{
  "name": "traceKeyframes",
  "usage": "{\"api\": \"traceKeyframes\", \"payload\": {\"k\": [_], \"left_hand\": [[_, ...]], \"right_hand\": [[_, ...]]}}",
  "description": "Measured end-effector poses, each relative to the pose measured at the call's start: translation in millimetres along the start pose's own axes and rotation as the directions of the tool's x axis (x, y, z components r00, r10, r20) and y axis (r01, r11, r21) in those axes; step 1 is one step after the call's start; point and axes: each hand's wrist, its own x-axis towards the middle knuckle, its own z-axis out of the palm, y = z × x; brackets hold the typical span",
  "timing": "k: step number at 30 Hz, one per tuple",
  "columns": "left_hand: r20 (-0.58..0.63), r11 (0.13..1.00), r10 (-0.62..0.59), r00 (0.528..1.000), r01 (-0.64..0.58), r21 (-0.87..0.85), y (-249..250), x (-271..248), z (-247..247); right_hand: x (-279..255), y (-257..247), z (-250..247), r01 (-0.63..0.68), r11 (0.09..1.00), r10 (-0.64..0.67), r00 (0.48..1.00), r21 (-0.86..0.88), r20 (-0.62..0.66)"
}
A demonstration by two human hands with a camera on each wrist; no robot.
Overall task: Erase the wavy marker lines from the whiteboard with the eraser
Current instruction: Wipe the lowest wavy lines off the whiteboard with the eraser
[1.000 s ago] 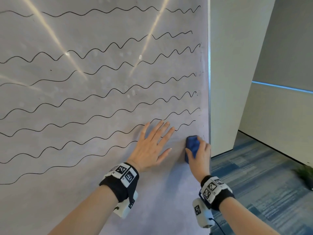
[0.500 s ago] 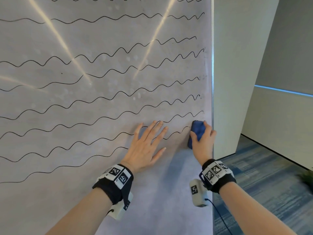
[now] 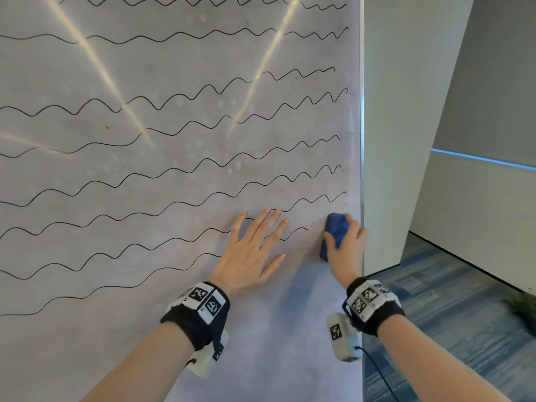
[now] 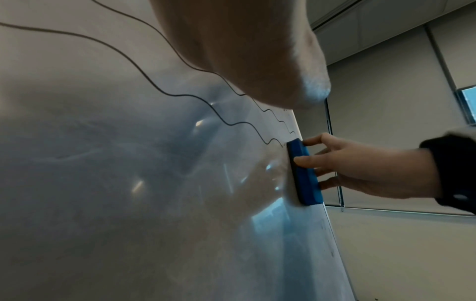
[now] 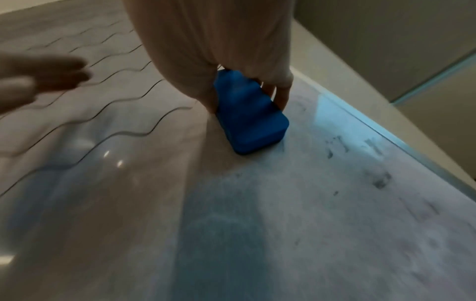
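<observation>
1. My right hand (image 3: pixel 346 250) grips the blue eraser (image 3: pixel 335 232), thumb curled on one long side and fingers (image 4: pixel 313 140) curled over the other.
2. The eraser lies flat against the whiteboard (image 3: pixel 174 175), standing on its long axis, close to the board's right edge (image 3: pixel 361 140).
3. The eraser's top end sits at the right-hand tip of one of the lower wavy lines (image 3: pixel 185 172), which breaks up into faint dashes just beside it.
4. My left hand (image 3: pixel 249 253) presses flat on the board just left of the eraser, apart from it, with straight fingers (image 3: pixel 271 220) spread wide.
5. Those left fingers lie over two of the lower wavy lines, hiding part of each.
6. Many black wavy lines run across the board above and to the left of both hands; the board below my hands shows only a greyish haze.
7. In the right wrist view, dark smudges (image 5: pixel 378 179) mark the board near its right edge, on the near side of the eraser (image 5: pixel 247 114).
8. Both wrists wear black bands (image 3: pixel 200 314) with printed square tags.
9. Right of the board are a pale wall panel (image 3: pixel 406 126) and blue patterned carpet (image 3: pixel 464 329).
</observation>
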Motion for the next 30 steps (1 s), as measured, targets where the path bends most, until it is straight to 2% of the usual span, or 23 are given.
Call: {"api": "traceKeyframes", "payload": {"k": [3,5,6,8,10,11,14,17,20,21,23,26,28,30], "left_hand": [[0.003,1.000,0.006,1.000,-0.006,-0.002,2,5,3],[0.001,1.000,0.006,1.000,-0.006,0.004,3,8,2],[0.003,1.000,0.006,1.000,-0.006,0.009,2,7,1],[0.006,1.000,0.003,1.000,-0.003,0.015,-1,4,-1],[0.003,1.000,-0.002,1.000,0.002,0.017,-5,-1,-1],[-0.001,1.000,-0.003,1.000,0.003,0.016,-7,-3,-1],[-0.009,1.000,-0.002,1.000,0.002,0.014,-8,-6,0],[-0.003,1.000,0.004,1.000,-0.004,0.000,-5,-2,1],[0.008,1.000,0.006,1.000,-0.006,-0.008,-2,1,-2],[0.007,1.000,0.006,1.000,-0.005,-0.009,-3,0,-3],[0.007,1.000,0.003,1.000,-0.003,-0.006,-7,-4,-5],[0.008,1.000,-0.003,1.000,0.003,-0.006,-14,-11,-8],[0.011,1.000,-0.004,1.000,0.004,-0.010,-15,-15,-9],[0.007,1.000,-0.006,1.000,0.006,-0.014,-15,-15,-10]], "right_hand": [[-24,1,7,0.166,0.985,-0.160,0.982,-0.054,0.100],[-21,10,1,0.195,0.981,-0.190,0.970,-0.021,0.149],[-13,17,-3,0.166,0.986,-0.164,0.976,-0.004,0.145],[5,26,-9,0.029,0.999,-0.031,0.997,0.033,0.066],[18,24,-9,-0.112,0.992,0.111,0.994,0.060,0.010],[18,19,-7,-0.127,0.991,0.128,0.992,0.051,-0.005],[-2,-3,8,0.030,0.999,-0.031,0.999,-0.026,-0.027],[-36,-14,19,0.190,0.977,-0.182,0.980,-0.100,0.084],[-35,-4,11,0.257,0.965,-0.245,0.956,-0.056,0.158],[-29,2,8,0.229,0.972,-0.220,0.965,-0.047,0.145],[-10,8,3,0.089,0.996,-0.089,0.994,-0.006,0.056],[5,-4,3,-0.063,0.997,0.064,0.997,0.036,-0.030],[-5,-21,11,-0.020,0.999,0.019,0.999,-0.032,-0.031],[-28,-33,25,0.104,0.992,-0.103,0.995,-0.075,0.006]]}}
